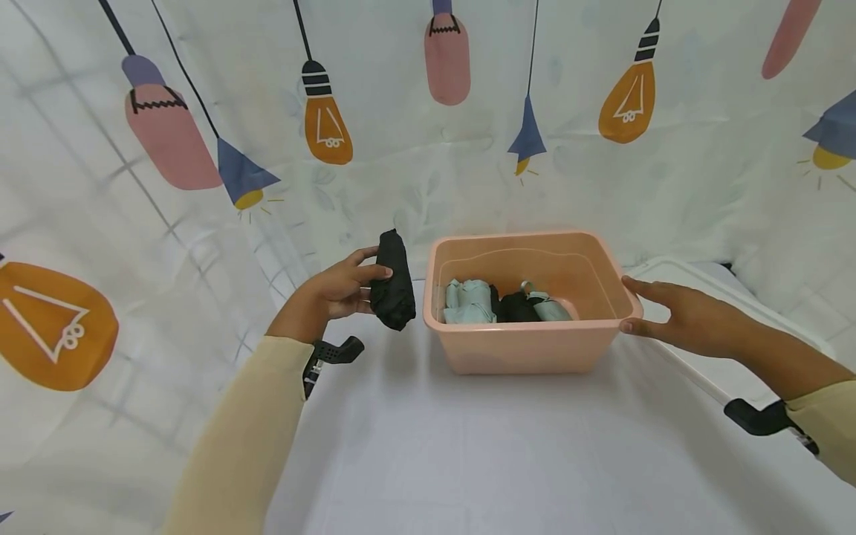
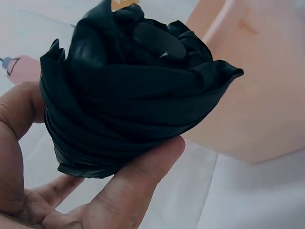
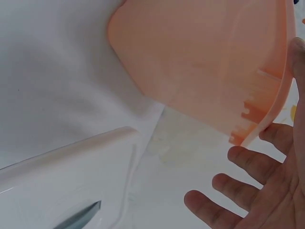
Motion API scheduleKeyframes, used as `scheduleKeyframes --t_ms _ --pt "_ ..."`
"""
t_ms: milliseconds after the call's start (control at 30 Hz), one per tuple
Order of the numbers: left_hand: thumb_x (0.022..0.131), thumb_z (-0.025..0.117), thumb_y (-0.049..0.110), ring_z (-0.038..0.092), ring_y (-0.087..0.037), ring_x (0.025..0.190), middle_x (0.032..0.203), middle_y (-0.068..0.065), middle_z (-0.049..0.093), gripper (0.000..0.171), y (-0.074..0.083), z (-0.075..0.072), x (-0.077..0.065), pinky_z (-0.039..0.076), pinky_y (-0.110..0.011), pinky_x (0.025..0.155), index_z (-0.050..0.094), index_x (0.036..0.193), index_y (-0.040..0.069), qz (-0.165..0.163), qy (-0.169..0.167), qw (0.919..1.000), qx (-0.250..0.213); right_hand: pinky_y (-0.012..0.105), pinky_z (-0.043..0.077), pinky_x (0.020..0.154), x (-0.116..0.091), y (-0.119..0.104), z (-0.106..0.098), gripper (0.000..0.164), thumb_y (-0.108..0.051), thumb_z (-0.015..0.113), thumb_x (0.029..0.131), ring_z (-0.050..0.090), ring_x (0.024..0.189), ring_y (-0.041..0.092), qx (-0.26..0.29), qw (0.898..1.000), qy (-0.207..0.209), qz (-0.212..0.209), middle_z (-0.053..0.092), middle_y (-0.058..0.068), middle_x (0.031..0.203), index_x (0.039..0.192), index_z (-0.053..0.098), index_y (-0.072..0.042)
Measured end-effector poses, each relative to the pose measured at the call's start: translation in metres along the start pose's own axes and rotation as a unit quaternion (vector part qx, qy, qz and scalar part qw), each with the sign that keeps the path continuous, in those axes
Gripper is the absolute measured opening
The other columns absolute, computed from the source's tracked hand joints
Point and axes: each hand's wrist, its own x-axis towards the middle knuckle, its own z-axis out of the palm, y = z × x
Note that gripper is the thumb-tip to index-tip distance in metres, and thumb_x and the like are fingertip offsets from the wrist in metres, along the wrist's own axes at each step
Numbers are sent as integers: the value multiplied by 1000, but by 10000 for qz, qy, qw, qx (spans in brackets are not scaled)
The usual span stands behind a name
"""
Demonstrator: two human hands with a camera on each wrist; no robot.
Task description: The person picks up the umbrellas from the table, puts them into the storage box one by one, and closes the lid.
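My left hand (image 1: 341,286) holds what looks like a folded black umbrella (image 1: 393,282) just left of a peach plastic bin (image 1: 515,349). In the left wrist view, thumb and fingers clasp its gathered thin fabric (image 2: 119,100), and a dark oval end piece (image 2: 159,40) sits among the folds. Inside the bin lie a pale green fabric bundle (image 1: 470,301), a black one (image 1: 518,307) and another pale green one (image 1: 551,308) with a loop. My right hand (image 1: 695,319) touches the bin's right rim with thumb and forefinger; its other fingers (image 3: 238,191) extend away from the bin.
A shallow white tray (image 1: 718,371) lies to the right, beneath my right forearm; a grey-green pointed shape (image 3: 81,217) shows on it. The table bears a white cloth (image 1: 468,461). Behind hangs a white curtain (image 1: 401,186) printed with lamps and bulbs.
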Motion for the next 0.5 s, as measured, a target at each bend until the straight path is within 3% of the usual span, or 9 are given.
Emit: scheduleKeyframes --t_ms 367,500 --pt "101 64 14 60 -39 119 145 -19 46 81 15 27 0 54 -55 92 17 164 32 230 -47 9997 -41 74 42 96 0 -1 1 98 -66 63 93 35 136 59 8 10000 39 -4 32 37 155 163 24 -9" --pt "101 66 16 59 -39 121 145 -19 46 79 18 38 3 55 -54 92 19 163 27 255 -124 9996 -46 73 42 96 0 0 1 97 -63 64 94 36 136 58 13 10000 63 -74 33 37 155 163 25 -9"
